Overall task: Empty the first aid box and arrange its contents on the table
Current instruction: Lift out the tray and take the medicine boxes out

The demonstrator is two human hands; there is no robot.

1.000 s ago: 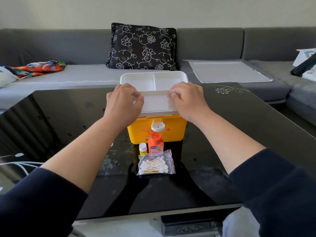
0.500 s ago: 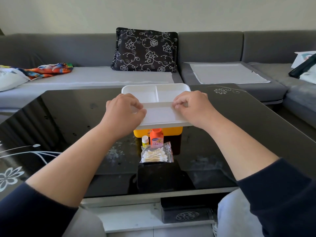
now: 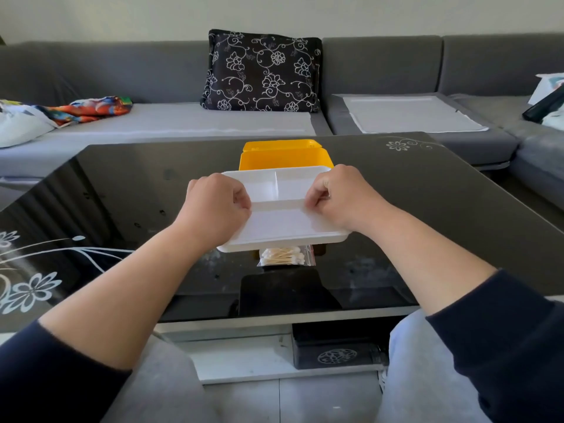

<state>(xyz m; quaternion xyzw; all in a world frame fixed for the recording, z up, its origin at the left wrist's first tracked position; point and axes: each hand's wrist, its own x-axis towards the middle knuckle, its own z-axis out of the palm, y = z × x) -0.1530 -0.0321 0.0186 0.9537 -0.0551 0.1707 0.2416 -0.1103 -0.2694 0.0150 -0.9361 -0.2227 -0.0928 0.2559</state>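
I hold a white divided tray [image 3: 283, 227] in the air over the black glass table [image 3: 427, 209]. My left hand [image 3: 216, 206] grips its left edge and my right hand [image 3: 341, 199] grips its right edge. Behind the tray stands the yellow first aid box [image 3: 285, 158], open, with its lid [image 3: 280, 145] tipped back. A clear bag of cotton swabs [image 3: 285, 257] lies on the table under the tray's near edge. The bottles that stood by the bag are hidden behind the tray.
A grey sofa [image 3: 122, 74] runs behind and to the right of the table, with a black floral cushion [image 3: 262, 71] and a colourful cloth [image 3: 88, 109]. A lower shelf with a dark box [image 3: 335, 349] sits under the table's near edge.
Both hands have lifted the white tray off the yellow box and drawn it toward me. The open box now shows behind the tray, which covers the bottles.
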